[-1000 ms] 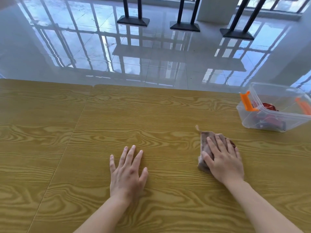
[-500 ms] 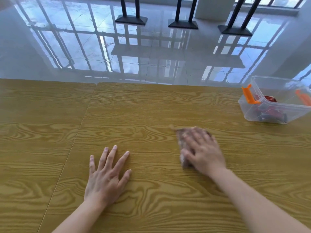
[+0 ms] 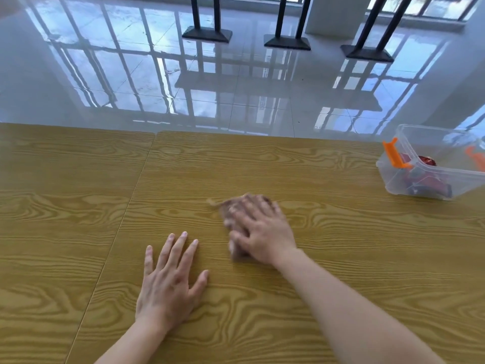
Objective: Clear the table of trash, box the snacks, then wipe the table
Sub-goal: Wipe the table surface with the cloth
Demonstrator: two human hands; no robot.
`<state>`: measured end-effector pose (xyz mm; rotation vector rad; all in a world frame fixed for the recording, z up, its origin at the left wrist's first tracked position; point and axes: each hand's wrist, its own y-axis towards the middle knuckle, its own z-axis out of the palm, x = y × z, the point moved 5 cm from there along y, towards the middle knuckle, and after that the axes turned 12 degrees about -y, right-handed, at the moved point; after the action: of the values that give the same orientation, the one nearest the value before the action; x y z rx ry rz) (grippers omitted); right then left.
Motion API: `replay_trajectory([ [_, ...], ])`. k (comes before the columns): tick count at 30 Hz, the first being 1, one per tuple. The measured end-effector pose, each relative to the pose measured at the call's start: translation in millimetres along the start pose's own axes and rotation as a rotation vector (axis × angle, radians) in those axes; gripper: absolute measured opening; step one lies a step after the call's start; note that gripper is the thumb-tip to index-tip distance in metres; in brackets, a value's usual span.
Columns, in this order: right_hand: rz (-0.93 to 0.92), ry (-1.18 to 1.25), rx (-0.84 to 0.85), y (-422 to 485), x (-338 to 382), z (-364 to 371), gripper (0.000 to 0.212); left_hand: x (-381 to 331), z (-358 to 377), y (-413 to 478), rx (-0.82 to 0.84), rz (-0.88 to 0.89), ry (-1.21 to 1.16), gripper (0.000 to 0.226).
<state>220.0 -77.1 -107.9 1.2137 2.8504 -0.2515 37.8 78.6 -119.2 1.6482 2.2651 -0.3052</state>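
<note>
My right hand (image 3: 262, 229) presses flat on a brown cloth (image 3: 227, 209) near the middle of the yellow wood-grain table (image 3: 341, 258); the cloth is blurred and mostly hidden under the palm. My left hand (image 3: 168, 279) lies flat on the table with its fingers spread, holding nothing, just left of and nearer than the cloth. A clear plastic box (image 3: 399, 179) with orange latches stands at the table's far right and holds red snack packets (image 3: 426, 161).
A seam (image 3: 131, 195) runs between two tabletops left of my hands. Beyond the far edge is a glossy tiled floor (image 3: 236, 88) with black table bases (image 3: 207, 35).
My right hand has slid the cloth leftward across the table, toward my left hand. The left hand stays flat on the table.
</note>
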Motion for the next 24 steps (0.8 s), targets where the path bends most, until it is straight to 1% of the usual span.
replay_trajectory([
  [3, 0.371, 0.014, 0.114, -8.6, -111.2, 10.6, 0.072, -1.4, -0.1, -0.4, -0.008, -0.003, 0.0, 0.073],
  [5, 0.529, 0.016, 0.171, -41.8, -160.7, 19.2, 0.076, -2.3, 0.3, 0.2, -0.001, -0.005, -0.005, 0.073],
  [6, 0.574, 0.017, 0.176, -61.7, -170.0, 22.5, 0.079, -2.6, 0.3, 0.0, 0.002, -0.002, -0.003, 0.073],
  [8, 0.627, -0.001, 0.14, -97.4, -160.5, 25.9, 0.084, -3.1, -1.0, 0.4, -0.009, 0.001, -0.011, 0.073],
  [9, 0.619, -0.023, 0.13, -112.3, -144.1, 26.9, 0.084, -3.8, -1.4, 0.5, -0.004, -0.004, -0.015, 0.073],
  [11, 0.547, -0.07, 0.117, -139.1, -95.1, 25.3, 0.082, -4.6, -1.7, 0.5, 0.02, -0.005, -0.02, 0.073],
  [14, 0.415, -0.042, 0.005, -160.0, 2.5, 16.3, 0.075, -5.0, -3.8, 1.0, 0.007, 0.001, -0.047, 0.071],
  [16, 0.26, 0.005, -0.061, -151.1, 70.8, 11.1, 0.071, -4.5, -6.5, 0.0, -0.006, 0.001, -0.113, 0.067],
  [18, 0.079, 0.034, -0.089, -136.6, 117.6, 5.8, 0.063, -0.8, -10.1, 0.6, -0.019, -0.011, -0.199, 0.063],
  [20, -0.039, 0.012, -0.111, -128.8, 117.0, 2.9, 0.054, 3.1, -13.7, 0.7, -0.007, -0.001, -0.24, 0.062],
  [21, -0.055, -0.009, -0.111, -130.9, 102.1, 3.1, 0.053, 5.7, -15.3, -0.7, 0.016, 0.022, -0.223, 0.062],
  [22, -0.031, -0.025, -0.096, -138.5, 80.8, 5.6, 0.053, 9.4, -16.3, -4.6, 0.047, 0.048, -0.185, 0.062],
  [24, 0.105, -0.058, -0.071, -160.9, 27.3, 15.0, 0.057, 23.4, -19.3, -17.1, 0.069, 0.067, -0.107, 0.059],
])
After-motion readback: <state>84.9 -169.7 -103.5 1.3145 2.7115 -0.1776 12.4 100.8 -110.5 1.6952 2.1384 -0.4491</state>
